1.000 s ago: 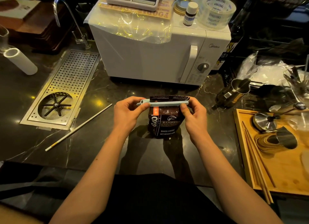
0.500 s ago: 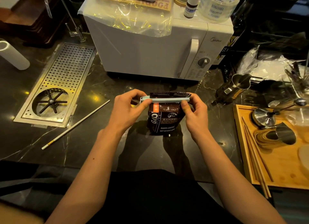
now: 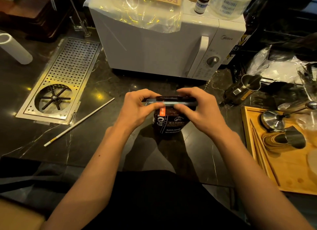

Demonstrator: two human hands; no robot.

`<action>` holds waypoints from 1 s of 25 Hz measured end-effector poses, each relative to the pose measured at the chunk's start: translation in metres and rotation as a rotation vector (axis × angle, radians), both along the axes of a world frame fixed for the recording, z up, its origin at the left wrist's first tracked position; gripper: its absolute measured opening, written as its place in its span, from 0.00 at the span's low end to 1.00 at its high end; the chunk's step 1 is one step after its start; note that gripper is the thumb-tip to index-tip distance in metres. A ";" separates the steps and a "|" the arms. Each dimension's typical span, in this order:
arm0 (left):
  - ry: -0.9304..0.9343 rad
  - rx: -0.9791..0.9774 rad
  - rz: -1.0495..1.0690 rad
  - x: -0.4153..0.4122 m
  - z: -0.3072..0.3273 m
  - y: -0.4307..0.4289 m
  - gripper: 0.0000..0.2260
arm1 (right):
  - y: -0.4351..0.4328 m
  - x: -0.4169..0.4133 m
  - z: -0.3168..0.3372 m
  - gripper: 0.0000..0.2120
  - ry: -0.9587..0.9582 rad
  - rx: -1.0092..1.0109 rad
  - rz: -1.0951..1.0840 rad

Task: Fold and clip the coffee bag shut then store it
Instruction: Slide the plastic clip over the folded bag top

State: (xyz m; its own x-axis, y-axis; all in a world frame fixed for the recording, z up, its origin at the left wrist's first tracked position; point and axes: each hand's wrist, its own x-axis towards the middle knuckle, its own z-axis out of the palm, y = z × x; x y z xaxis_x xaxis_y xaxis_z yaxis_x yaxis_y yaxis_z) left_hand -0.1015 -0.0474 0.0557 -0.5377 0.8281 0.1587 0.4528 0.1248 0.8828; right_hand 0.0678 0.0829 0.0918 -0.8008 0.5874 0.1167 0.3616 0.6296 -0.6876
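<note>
Currently the left hand (image 3: 137, 108) and right hand (image 3: 200, 109) are pinching the pale clip (image 3: 178, 103) across the folded top of the coffee bag (image 3: 169, 123), standing on the dark counter (image 3: 103, 144) before the microwave (image 3: 154, 46). Clipping step; next likely needing full closure, then storing.

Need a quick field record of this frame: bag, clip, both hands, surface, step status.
bag: coffee bag upright, top folded over
clip: pale blue clip lies across the fold
left hand: left hand pinches the clip's left end
right hand: right hand presses the clip's right part
surface: dark marble counter, in front of the microwave
status: not yet stored
</note>
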 end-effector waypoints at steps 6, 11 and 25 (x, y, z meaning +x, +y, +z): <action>-0.010 -0.012 0.018 -0.001 0.000 -0.006 0.12 | 0.012 -0.048 0.042 0.13 -0.489 0.323 0.358; 0.006 -0.018 0.061 -0.007 -0.004 -0.013 0.12 | 0.014 -0.057 0.049 0.12 -0.541 0.259 0.433; 0.032 0.010 0.086 -0.006 -0.009 -0.014 0.11 | 0.015 -0.049 0.035 0.14 -0.455 0.293 0.415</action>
